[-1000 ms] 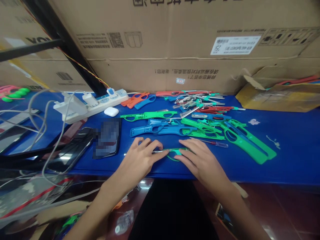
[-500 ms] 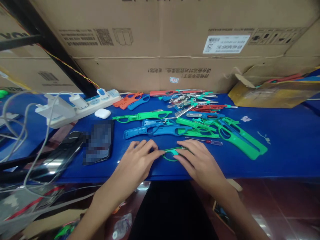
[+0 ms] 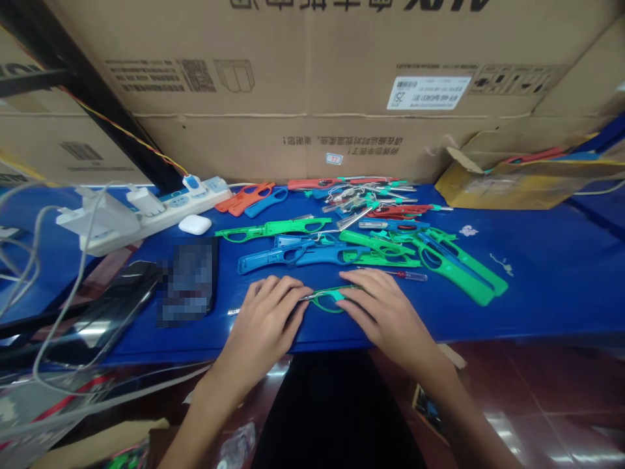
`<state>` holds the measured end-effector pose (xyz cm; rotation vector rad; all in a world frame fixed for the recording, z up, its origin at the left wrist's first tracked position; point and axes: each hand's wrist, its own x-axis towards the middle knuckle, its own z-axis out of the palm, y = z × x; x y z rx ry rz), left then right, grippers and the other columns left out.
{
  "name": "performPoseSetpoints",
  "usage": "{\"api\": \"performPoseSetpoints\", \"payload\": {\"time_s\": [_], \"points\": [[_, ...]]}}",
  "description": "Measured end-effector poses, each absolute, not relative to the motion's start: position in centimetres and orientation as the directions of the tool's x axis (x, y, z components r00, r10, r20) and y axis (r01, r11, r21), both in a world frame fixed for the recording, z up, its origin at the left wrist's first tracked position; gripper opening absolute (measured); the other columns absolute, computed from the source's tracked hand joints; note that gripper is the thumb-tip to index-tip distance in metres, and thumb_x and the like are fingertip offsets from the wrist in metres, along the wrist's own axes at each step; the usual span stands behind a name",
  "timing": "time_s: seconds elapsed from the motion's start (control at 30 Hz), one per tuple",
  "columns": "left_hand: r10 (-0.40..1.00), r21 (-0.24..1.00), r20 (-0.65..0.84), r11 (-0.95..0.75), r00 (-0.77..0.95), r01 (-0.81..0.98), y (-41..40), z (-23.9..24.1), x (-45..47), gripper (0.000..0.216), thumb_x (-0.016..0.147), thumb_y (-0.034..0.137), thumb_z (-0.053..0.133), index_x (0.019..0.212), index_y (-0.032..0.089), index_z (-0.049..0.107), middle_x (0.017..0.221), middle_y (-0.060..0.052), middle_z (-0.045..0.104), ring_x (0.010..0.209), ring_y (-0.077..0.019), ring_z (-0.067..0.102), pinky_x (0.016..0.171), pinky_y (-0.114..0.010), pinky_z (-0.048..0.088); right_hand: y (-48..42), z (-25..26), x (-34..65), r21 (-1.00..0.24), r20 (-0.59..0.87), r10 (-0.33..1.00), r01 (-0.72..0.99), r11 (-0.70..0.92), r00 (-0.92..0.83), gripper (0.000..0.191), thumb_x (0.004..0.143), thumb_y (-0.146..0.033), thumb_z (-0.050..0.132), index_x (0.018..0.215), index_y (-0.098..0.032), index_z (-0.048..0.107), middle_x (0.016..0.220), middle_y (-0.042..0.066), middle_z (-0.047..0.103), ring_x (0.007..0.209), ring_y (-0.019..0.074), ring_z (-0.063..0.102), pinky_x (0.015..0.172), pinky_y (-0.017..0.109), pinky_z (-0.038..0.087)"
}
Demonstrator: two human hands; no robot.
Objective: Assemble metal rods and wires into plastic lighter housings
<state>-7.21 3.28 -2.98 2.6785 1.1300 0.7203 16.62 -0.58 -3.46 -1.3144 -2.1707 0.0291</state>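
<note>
A small green plastic tool with a metal part (image 3: 326,297) lies on the blue table (image 3: 537,299) near its front edge. My left hand (image 3: 266,319) presses on its left, metal end with fingers curled down. My right hand (image 3: 378,309) rests on its right, green end, fingers laid over it. Just behind the hands lies a pile of green, blue and red plastic handles (image 3: 371,244) and a small red-handled screwdriver (image 3: 407,275).
A dark phone (image 3: 188,280), a second phone (image 3: 105,316), a white earbud case (image 3: 194,225) and a white power strip (image 3: 146,208) with cables sit at the left. Cardboard boxes (image 3: 317,85) wall the back; an open yellow-brown box (image 3: 517,182) stands at the right.
Both hands stay on the small green tool. My left fingers have slid slightly along its metal end. The view has drifted a little to the right.
</note>
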Motion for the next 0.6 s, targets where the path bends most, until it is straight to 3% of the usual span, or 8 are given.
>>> {"api": "performPoseSetpoints", "payload": {"time_s": [0.13,0.23,0.43,0.5,0.6], "points": [[0.7,0.307,0.399,-0.711,0.593,0.633,3.2,-3.3,-7.3,0.022,0.104,0.019,0.053,0.126,0.022,0.06,0.118,-0.004,0.069,0.104,-0.0225,0.059,0.091,-0.039,0.039,-0.2,-3.1,17.2,-0.416,0.569,0.793,0.756,0.505,-0.217,0.021,0.103,-0.027,0.057,0.118,-0.024,0.071,0.125,0.006,0.074,0.118,0.0224,0.067,0.109,0.045,0.048],[0.708,0.315,0.414,-0.701,0.572,0.64,3.1,-3.3,-7.3,0.027,0.104,0.022,0.055,0.131,0.022,0.057,0.123,-0.005,0.068,0.109,-0.0233,0.059,0.094,-0.04,0.04,1.5,-1.9,19.0,-0.468,0.555,0.824,0.778,0.419,-0.11,0.022,0.102,-0.03,0.058,0.117,-0.023,0.072,0.118,0.006,0.076,0.112,0.0234,0.07,0.1,0.044,0.053],[0.737,0.356,0.432,-0.67,0.521,0.652,2.8,-3.1,-7.3,0.035,0.103,0.035,0.06,0.136,0.023,0.055,0.13,-0.007,0.066,0.121,-0.0249,0.057,0.103,-0.04,0.039,8.1,2.0,22.6,-0.322,0.229,0.959,0.917,0.236,-0.166,0.028,0.096,-0.039,0.064,0.113,-0.018,0.074,0.113,0.01,0.076,0.103,0.028,0.069,0.089,0.042,0.052],[0.748,0.389,0.439,-0.658,0.498,0.645,2.7,-3.0,-7.4,0.033,0.102,0.036,0.061,0.133,0.024,0.057,0.129,-0.006,0.066,0.121,-0.0243,0.057,0.104,-0.04,0.039,10.1,2.7,22.4,-0.23,0.05,0.972,0.945,0.234,-0.229,0.027,0.095,-0.04,0.065,0.109,-0.018,0.075,0.107,0.01,0.076,0.096,0.0262,0.07,0.082,0.038,0.051],[0.765,0.459,0.445,-0.641,0.466,0.615,2.6,-2.9,-7.5,0.027,0.103,0.036,0.06,0.127,0.024,0.059,0.127,-0.004,0.067,0.12,-0.0223,0.057,0.104,-0.038,0.039,12.0,3.0,21.0,-0.157,-0.058,0.961,0.953,0.258,-0.269,0.022,0.091,-0.039,0.07,0.096,-0.018,0.076,0.094,0.009,0.076,0.087,0.0255,0.069,0.072,0.035,0.048]]}}
